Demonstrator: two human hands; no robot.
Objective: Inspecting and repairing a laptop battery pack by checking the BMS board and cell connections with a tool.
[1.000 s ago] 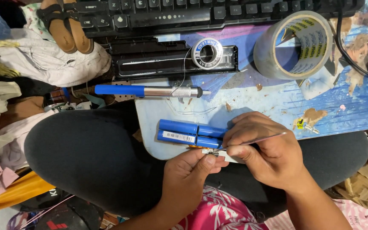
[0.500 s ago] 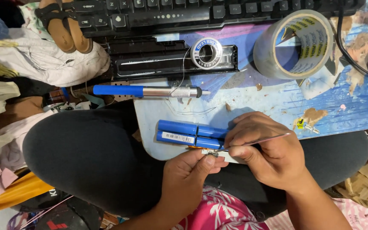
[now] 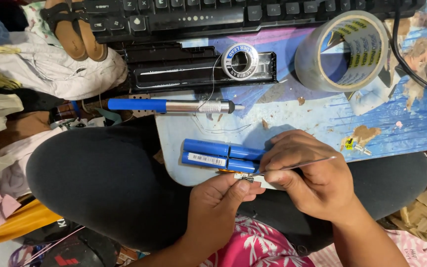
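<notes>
A pack of blue cylindrical battery cells [image 3: 219,154] lies at the near edge of a worn blue table [image 3: 322,123]. My left hand [image 3: 218,207] pinches a small circuit strip [image 3: 245,177] at the pack's lower right corner. My right hand [image 3: 312,180] grips thin metal tweezers [image 3: 305,164], their tip at the same corner of the pack. Just beyond the pack lies a soldering iron [image 3: 174,106] with a blue handle and metal barrel.
A spool of solder wire [image 3: 239,60] sits on a black tray [image 3: 174,74]. A big roll of clear tape [image 3: 344,49] stands at the right. A black keyboard [image 3: 233,15] runs along the far edge. Cloths and a sandal [image 3: 72,32] crowd the left; my dark-clad knees are below.
</notes>
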